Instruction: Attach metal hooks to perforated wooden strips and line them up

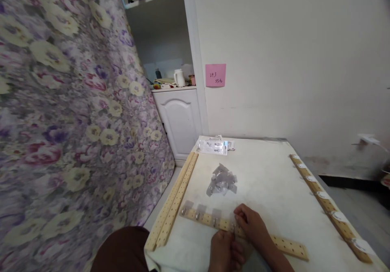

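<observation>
A pale wooden strip with rows of holes (288,245) lies across the near part of the table. Along its left half sit several small shiny pieces, each with a greyish clear plastic tab (200,211) standing up behind it. My left hand (224,249) is closed at the strip's near edge, its fingertips by one such shiny piece (233,227). Just above and to the right, my right hand (251,222) reaches over the strip with thumb and fingers pinched beside the same piece. What either hand grips is too small to tell.
A loose pile of clear plastic pieces (221,180) lies beyond the strip. Two more holed strips (173,201) run along the table's left edge. A strip with round white pieces (330,211) lies at the right. Packaged cards (211,146) lie at the back.
</observation>
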